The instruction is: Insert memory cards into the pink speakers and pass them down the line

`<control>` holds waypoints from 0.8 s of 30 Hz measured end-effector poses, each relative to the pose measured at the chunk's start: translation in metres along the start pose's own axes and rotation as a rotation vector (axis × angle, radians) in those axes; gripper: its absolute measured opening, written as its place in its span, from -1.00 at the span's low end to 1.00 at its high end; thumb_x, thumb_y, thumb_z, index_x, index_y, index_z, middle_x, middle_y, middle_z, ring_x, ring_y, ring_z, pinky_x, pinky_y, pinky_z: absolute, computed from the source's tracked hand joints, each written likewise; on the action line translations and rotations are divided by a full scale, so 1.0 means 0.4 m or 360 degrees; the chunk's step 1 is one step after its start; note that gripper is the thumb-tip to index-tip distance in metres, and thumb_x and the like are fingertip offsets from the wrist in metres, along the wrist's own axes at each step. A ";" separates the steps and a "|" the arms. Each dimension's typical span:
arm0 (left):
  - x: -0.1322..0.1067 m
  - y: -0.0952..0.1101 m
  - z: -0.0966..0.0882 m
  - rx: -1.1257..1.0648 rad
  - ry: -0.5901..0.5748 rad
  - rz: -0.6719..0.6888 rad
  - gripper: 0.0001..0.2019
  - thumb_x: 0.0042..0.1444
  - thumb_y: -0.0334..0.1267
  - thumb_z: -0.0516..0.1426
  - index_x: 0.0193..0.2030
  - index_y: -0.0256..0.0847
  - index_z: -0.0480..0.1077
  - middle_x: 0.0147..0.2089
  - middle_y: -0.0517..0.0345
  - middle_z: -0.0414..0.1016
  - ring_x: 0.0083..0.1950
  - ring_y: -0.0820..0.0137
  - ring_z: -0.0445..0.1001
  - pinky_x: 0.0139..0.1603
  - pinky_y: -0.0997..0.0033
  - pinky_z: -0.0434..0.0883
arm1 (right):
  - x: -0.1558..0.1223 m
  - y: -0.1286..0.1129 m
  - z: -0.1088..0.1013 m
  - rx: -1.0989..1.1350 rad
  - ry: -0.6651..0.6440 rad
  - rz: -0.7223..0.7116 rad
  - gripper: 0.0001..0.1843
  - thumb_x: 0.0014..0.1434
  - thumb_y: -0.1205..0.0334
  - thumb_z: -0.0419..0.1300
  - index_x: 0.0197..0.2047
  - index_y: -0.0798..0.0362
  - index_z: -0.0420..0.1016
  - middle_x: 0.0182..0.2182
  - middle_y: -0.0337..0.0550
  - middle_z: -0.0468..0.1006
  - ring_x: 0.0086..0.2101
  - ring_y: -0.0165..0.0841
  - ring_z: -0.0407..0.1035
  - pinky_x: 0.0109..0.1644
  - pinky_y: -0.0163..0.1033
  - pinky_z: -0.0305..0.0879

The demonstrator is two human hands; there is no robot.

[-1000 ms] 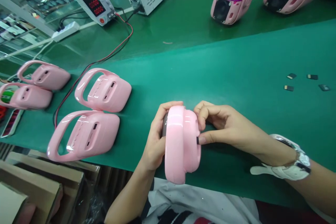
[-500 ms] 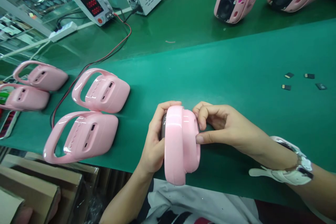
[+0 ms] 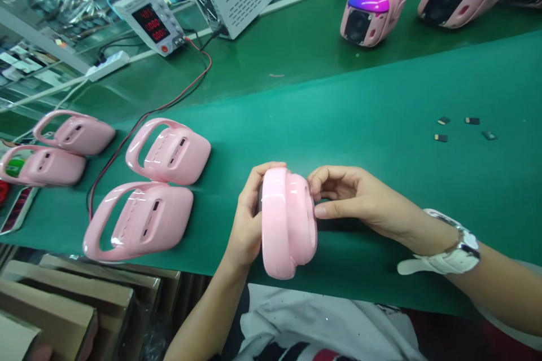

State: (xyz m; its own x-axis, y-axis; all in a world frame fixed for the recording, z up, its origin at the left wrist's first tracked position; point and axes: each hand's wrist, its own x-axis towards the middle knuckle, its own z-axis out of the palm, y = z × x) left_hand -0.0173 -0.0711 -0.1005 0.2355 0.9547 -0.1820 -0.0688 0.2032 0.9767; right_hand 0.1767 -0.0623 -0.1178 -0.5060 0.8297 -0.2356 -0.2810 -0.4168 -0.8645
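Note:
I hold a pink plastic speaker shell (image 3: 285, 223) on edge over the near side of the green belt (image 3: 381, 141). My left hand (image 3: 248, 220) wraps round its left side, fingers curled over the top. My right hand (image 3: 351, 197), with a white watch on the wrist, pinches the shell's right edge between thumb and forefinger. What lies under those fingertips is hidden.
Several pink shells with handles (image 3: 169, 152) lie on the belt to the left. Small dark cards (image 3: 442, 137) lie at the right. Two lit pink speakers (image 3: 372, 3) stand at the back, near a power supply (image 3: 150, 20) with red and black leads. Cardboard boxes (image 3: 63, 299) sit below left.
A dark piece showed at my right thumb on the shell's edge one second ago; it is no longer visible. The shell has tilted slightly and my view has shifted.

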 end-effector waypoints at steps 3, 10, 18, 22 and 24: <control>-0.002 0.002 0.000 0.0026 -0.0045 0.0038 -0.48 -0.13 -0.09 0.23 0.03 -0.07 0.33 -0.13 0.10 0.43 -0.18 0.18 0.37 -0.30 0.31 0.28 | -0.001 0.007 -0.004 0.0042 0.0011 0.0009 -0.72 -0.13 0.29 0.46 -0.35 0.04 0.47 -0.35 -0.28 0.45 -0.30 -0.44 0.33 -0.16 -0.30 0.30; 0.000 0.003 -0.002 0.0094 -0.0035 0.0102 -0.55 -0.09 -0.10 0.21 -0.01 -0.10 0.33 -0.15 0.12 0.36 -0.16 0.23 0.32 -0.13 0.28 0.28 | -0.004 0.005 0.008 -0.0054 0.0063 -0.0036 -0.74 -0.10 0.27 0.45 -0.37 0.04 0.46 -0.36 -0.28 0.45 -0.29 -0.43 0.33 -0.15 -0.30 0.29; -0.004 0.004 -0.001 0.0069 -0.0032 0.0060 -0.53 -0.09 -0.07 0.23 0.00 -0.07 0.33 -0.17 0.11 0.36 -0.19 0.23 0.32 -0.16 0.27 0.31 | -0.004 0.005 0.012 -0.0046 0.0079 -0.0026 -0.74 -0.12 0.26 0.45 -0.40 0.04 0.45 -0.38 -0.28 0.43 -0.31 -0.42 0.31 -0.18 -0.31 0.29; -0.004 0.003 -0.002 0.0079 -0.0019 0.0061 -0.51 -0.10 -0.06 0.23 0.01 -0.09 0.34 -0.17 0.08 0.37 -0.18 0.19 0.34 -0.14 0.24 0.33 | -0.003 0.005 0.017 -0.0057 0.0104 -0.0031 -0.73 -0.13 0.25 0.46 -0.41 0.04 0.45 -0.39 -0.29 0.42 -0.31 -0.42 0.30 -0.19 -0.30 0.27; -0.004 0.003 -0.002 0.0072 -0.0015 0.0067 -0.51 -0.11 -0.06 0.24 0.01 -0.10 0.34 -0.17 0.09 0.38 -0.19 0.19 0.35 -0.14 0.24 0.33 | -0.004 0.005 0.019 -0.0065 0.0118 -0.0037 -0.73 -0.14 0.25 0.46 -0.42 0.03 0.45 -0.39 -0.29 0.42 -0.31 -0.41 0.30 -0.19 -0.30 0.26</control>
State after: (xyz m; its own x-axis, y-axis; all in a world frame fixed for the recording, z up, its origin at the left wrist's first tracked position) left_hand -0.0186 -0.0722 -0.0993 0.2426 0.9600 -0.1401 -0.0351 0.1530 0.9876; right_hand 0.1707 -0.0671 -0.1159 -0.4377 0.8647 -0.2463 -0.2577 -0.3831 -0.8870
